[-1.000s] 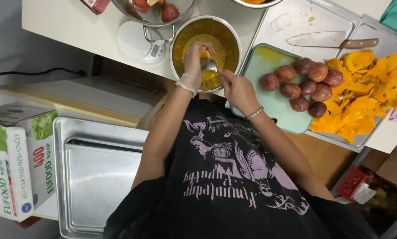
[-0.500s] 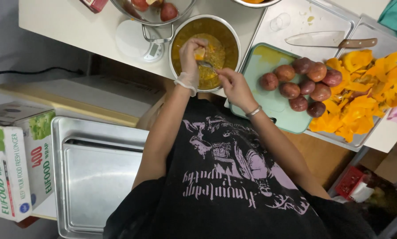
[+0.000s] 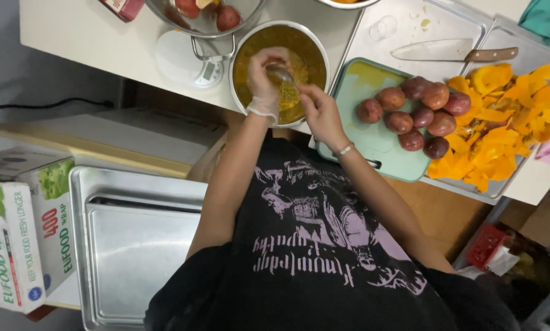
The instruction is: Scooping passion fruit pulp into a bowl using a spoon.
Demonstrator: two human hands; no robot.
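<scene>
The left hand (image 3: 264,78), in a thin glove, is closed around a small fruit half over the steel bowl (image 3: 315,46) of yellow pulp. The right hand (image 3: 318,110) grips a spoon (image 3: 281,73) and has moved up since a moment ago, so the spoon now sits in the fruit half, scraping pulp out into the bowl. At 3 o'clock from the bowl, whole dark fruits (image 3: 410,113) lie on a green board (image 3: 373,144), and orange peels (image 3: 502,122) lie further right on the bench (image 3: 91,37).
</scene>
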